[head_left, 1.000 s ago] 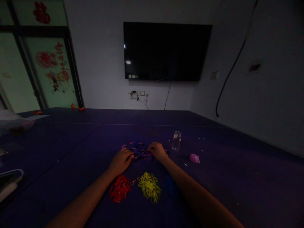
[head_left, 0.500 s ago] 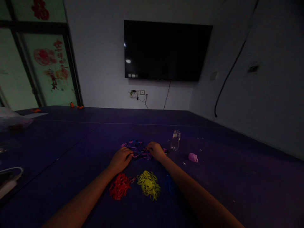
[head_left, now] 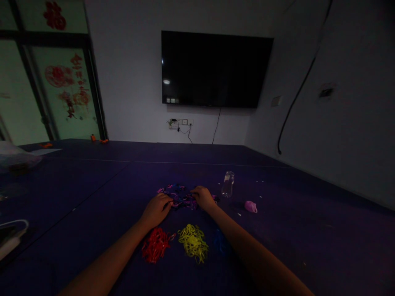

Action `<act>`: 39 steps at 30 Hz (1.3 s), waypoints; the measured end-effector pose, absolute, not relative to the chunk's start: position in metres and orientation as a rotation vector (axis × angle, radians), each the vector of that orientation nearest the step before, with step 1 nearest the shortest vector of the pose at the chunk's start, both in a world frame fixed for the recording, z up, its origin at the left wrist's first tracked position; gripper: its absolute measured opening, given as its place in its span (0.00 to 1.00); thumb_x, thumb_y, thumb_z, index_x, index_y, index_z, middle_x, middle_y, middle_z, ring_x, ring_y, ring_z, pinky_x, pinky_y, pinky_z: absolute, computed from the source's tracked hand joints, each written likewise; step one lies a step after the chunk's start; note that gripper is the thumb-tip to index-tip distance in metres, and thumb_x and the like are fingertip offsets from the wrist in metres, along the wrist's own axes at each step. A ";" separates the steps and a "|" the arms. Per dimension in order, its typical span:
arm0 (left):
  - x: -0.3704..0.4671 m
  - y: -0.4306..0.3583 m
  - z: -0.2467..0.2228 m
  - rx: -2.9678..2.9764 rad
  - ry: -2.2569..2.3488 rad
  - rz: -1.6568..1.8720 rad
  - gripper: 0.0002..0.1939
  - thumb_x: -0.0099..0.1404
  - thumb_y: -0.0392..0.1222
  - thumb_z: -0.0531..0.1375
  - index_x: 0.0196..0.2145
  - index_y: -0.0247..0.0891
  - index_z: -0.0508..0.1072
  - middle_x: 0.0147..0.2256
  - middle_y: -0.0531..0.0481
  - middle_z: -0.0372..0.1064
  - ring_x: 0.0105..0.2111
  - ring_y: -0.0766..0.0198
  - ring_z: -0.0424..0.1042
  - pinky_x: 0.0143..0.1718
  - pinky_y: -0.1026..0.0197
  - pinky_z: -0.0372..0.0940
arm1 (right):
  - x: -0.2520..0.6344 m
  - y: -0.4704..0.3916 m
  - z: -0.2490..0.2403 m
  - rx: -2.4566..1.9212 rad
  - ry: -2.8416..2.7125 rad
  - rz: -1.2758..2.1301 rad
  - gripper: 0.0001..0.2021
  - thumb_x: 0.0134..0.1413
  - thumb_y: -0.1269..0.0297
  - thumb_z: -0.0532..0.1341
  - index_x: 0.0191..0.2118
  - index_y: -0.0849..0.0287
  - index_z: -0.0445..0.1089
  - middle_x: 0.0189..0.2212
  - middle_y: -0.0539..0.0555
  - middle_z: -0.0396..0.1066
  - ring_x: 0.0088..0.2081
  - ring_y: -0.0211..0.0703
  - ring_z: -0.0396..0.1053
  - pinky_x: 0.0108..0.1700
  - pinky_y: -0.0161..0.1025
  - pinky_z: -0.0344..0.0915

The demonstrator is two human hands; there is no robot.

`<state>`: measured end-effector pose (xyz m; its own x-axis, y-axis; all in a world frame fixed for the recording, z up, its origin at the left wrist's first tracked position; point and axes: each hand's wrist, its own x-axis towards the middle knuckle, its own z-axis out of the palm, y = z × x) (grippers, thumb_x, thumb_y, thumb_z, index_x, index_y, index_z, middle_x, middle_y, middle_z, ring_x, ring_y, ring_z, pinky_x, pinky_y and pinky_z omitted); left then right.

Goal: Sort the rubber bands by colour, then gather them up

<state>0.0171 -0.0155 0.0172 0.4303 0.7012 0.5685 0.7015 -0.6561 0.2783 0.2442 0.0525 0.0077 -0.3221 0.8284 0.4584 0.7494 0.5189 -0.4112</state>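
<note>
Mixed pink, purple and dark bands (head_left: 185,201) lie spread on the dark blue table (head_left: 101,185). My left hand (head_left: 158,207) rests at their left edge, fingers curled together; what its fingertips hold is too small to make out. At the right side of the spread is my right hand (head_left: 203,197), its fingers also pinched over the bands, their contents unclear. Nearer to me are a red pile of bands (head_left: 156,245) and a yellow pile (head_left: 194,242). A dim blue pile (head_left: 220,241) lies beside my right forearm, partly hidden by it.
A clear bottle (head_left: 228,184) stands right of the bands, with a pink object (head_left: 250,206) beyond it to the right. Small white scraps dot the table. At the left edge are a plastic bag (head_left: 18,158) and a white cable (head_left: 23,222).
The view has tilted slightly, so the table things appear a little lower. Both hands stay at nearly the same places by the mixed bands.
</note>
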 end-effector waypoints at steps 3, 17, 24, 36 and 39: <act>0.017 -0.015 0.017 -2.653 -1.310 -1.048 0.11 0.65 0.38 0.52 0.37 0.37 0.74 0.35 0.45 0.73 0.39 0.57 0.69 0.42 0.54 0.63 | 0.244 0.051 0.008 -1.293 -2.143 0.144 0.15 0.46 0.80 0.57 0.34 0.57 0.77 0.34 0.55 0.75 0.39 0.42 0.70 0.44 0.35 0.62; 0.017 -0.016 0.017 -2.662 -1.340 -1.040 0.10 0.64 0.37 0.53 0.36 0.38 0.74 0.35 0.46 0.73 0.38 0.57 0.70 0.42 0.54 0.63 | 0.250 0.053 0.006 -1.243 -1.908 0.185 0.12 0.44 0.76 0.58 0.32 0.57 0.77 0.31 0.53 0.76 0.33 0.42 0.71 0.37 0.36 0.65; 0.018 -0.017 0.019 -2.663 -1.333 -1.035 0.11 0.65 0.38 0.52 0.37 0.38 0.74 0.35 0.46 0.73 0.39 0.58 0.69 0.43 0.54 0.63 | 0.250 0.051 0.009 -1.184 -1.839 0.229 0.09 0.46 0.72 0.59 0.31 0.57 0.77 0.29 0.54 0.76 0.32 0.42 0.72 0.36 0.36 0.66; 0.017 -0.016 0.017 -2.673 -1.325 -1.056 0.10 0.64 0.38 0.52 0.36 0.38 0.74 0.34 0.46 0.73 0.38 0.58 0.70 0.42 0.54 0.63 | 0.249 0.051 0.008 -1.198 -1.772 0.361 0.12 0.46 0.73 0.56 0.32 0.59 0.76 0.31 0.55 0.76 0.32 0.43 0.73 0.38 0.38 0.67; 0.016 -0.014 0.016 -2.678 -1.319 -1.040 0.10 0.64 0.38 0.52 0.35 0.38 0.74 0.34 0.46 0.73 0.38 0.57 0.70 0.42 0.54 0.63 | 0.247 0.053 0.006 -1.176 -1.666 0.487 0.11 0.46 0.70 0.56 0.32 0.59 0.76 0.29 0.54 0.76 0.29 0.42 0.72 0.33 0.37 0.68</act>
